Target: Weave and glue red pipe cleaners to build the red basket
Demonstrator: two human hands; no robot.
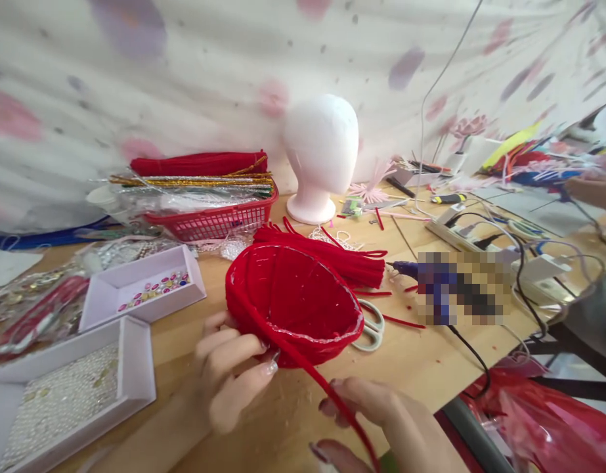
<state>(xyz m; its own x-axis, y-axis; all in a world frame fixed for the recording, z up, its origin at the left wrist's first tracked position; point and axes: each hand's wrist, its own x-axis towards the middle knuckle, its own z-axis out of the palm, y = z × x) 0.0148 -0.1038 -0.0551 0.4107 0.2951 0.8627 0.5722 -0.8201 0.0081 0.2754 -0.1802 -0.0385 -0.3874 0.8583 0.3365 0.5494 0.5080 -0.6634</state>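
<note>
My left hand [231, 368] grips the near rim of a red bowl-shaped piece [295, 302] woven from fuzzy red pipe cleaners, held tilted above the wooden table [421, 361]. A loose red pipe cleaner [327, 394] runs from its rim down to my right hand [381, 424], whose fingers pinch it. Behind the bowl lies a bundle of red pipe cleaners [332, 253]. White-handled scissors [374, 328] lie on the table just right of the bowl, partly hidden by it.
A white foam head [320, 154] stands at the back. A red basket [218, 220] holds red and gold stems. Two white trays [145, 282] carry gems and pearls [61, 397]. A glue gun, cables and a power strip [455, 233] lie right. Another person's hand [595, 190] shows far right.
</note>
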